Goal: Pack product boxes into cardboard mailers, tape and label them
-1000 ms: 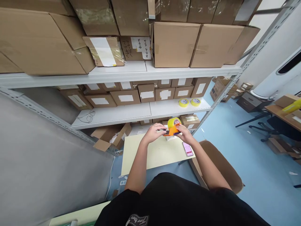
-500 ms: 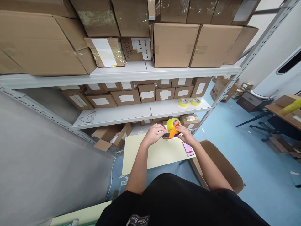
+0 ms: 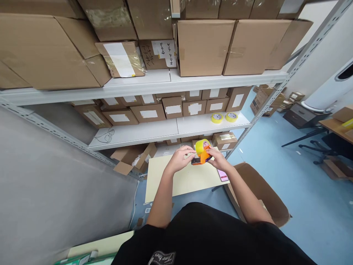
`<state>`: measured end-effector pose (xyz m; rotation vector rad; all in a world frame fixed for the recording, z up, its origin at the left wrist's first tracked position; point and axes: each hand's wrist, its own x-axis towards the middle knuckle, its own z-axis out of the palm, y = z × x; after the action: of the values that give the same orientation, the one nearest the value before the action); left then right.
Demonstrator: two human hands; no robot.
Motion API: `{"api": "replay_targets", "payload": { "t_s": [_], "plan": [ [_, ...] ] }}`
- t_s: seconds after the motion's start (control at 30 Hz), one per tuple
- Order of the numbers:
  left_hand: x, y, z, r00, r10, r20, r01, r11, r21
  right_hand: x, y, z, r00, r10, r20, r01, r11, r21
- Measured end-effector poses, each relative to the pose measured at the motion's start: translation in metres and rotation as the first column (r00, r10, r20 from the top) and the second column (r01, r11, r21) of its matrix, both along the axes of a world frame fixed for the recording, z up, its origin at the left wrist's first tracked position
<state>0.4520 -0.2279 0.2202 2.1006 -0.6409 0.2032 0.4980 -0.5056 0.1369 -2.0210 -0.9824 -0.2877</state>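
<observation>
My right hand (image 3: 217,159) is wrapped round an orange tape dispenser (image 3: 204,156) with a dark front end. A yellow roll of packing tape (image 3: 202,145) sits in it. My left hand (image 3: 179,158) is closed at the dispenser's front, thumb and fingertips pinched on what looks like the tape's pale free end. Both hands are above a pale yellow table (image 3: 160,176). Beneath my right wrist lies a phone (image 3: 223,176) with a pink screen, partly covered by the hand.
Ahead stands a metal shelf (image 3: 143,136) stacked with cardboard boxes (image 3: 205,48). Two yellow tape rolls (image 3: 217,117) lie on its middle level. An open carton (image 3: 135,156) is at the table's left, and a large open carton (image 3: 261,187) stands on the floor beside my right arm.
The view has shifted slightly. The dispenser has turned a little in my right hand, and my right hand now covers more of the phone. My left hand stays at the dispenser's front.
</observation>
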Motion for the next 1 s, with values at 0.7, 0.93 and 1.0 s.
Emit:
{"api": "replay_targets", "payload": {
  "t_s": [0.7, 0.93, 1.0],
  "plan": [
    [-0.024, -0.011, 0.014, 0.999, -0.027, 0.028, 0.020, 0.980, 0.200, 0.009, 0.007, 0.004, 0.997, 0.049, -0.056, -0.046, 0.997, 0.055],
    [-0.025, -0.014, 0.004, 0.995, 0.095, 0.018, -0.097, 0.993, 0.075, 0.008, 0.008, 0.004, 0.995, 0.061, -0.076, -0.056, 0.996, 0.065],
    [-0.023, -0.014, 0.005, 0.994, 0.113, 0.004, -0.113, 0.992, 0.063, 0.007, 0.007, 0.002, 0.994, 0.076, -0.082, -0.071, 0.996, 0.062]
  ]
}}
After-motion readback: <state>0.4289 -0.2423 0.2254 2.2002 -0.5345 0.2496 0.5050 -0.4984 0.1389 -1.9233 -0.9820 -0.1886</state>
